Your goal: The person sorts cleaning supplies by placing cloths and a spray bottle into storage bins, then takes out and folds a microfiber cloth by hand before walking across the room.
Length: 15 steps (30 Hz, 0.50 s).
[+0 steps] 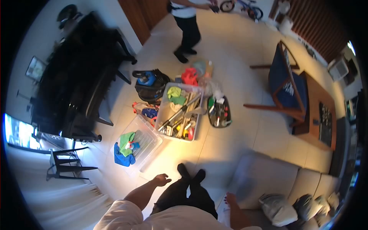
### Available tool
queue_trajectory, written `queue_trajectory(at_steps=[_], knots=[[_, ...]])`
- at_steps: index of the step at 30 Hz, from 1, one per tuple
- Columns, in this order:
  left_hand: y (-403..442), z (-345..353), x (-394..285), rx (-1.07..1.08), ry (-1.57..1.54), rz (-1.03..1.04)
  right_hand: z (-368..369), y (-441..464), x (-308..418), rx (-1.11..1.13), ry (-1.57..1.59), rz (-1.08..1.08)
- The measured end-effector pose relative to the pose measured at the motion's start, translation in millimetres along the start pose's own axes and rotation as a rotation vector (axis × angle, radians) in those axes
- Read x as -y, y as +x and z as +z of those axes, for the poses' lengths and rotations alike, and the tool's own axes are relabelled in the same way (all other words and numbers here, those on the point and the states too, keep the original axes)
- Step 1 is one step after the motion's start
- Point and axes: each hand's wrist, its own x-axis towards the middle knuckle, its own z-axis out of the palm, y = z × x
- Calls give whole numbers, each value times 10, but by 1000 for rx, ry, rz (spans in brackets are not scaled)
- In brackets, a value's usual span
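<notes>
And the left hand [163, 179] is hanging free, fingers loosely bent around nothing, just beside the clear plastic tray or lid [152, 145]. That's lying on the floor, carrying green cloth [125, 142] and blue cloth [123, 158]! The right hand [230, 199] is hovering near the sofa [264, 174]; whether it's gripping anything, I can't tell. Ahead, the storage bin [184, 139] is sitting full of tools, the open black pouch [229, 115] standing to its right.
</notes>
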Motion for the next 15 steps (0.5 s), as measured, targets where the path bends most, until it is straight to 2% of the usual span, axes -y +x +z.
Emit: queue_trajectory(at_steps=[1,3,5,7,9,10,11,12,13,14,15], knots=[[-83,-9,27,-69,40,27,-23,-224,508,-29,292,184],[-306,-22,96,-151,-78,5,-174,-474,1040,77,546,66],[-628,-152,69,-186,-190,-43,-94,-525,1371,-18,401,-38],[-756,-111,186,-242,-270,-107,-106,-292,1253,88,429,-427],[-221,163,944,-302,370,400,-269,-653,1813,100,88,-373],[-382,202,877,-371,-23,196,-297,-611,1922,151,103,-350],[-428,246,904,-360,39,131,-324,-488,1918,207,94,-310],[-820,167,659,-420,-175,-49,-357,-493,1959,175,36,-334],[-760,321,806,-486,-248,-97,-359,-558,2047,145,-24,-356],[-885,336,807,-434,-425,-197,-352,-674,2135,114,39,-265],[-1056,481,787,-627,-590,-213,-306,-767,2255,70,117,-188]])
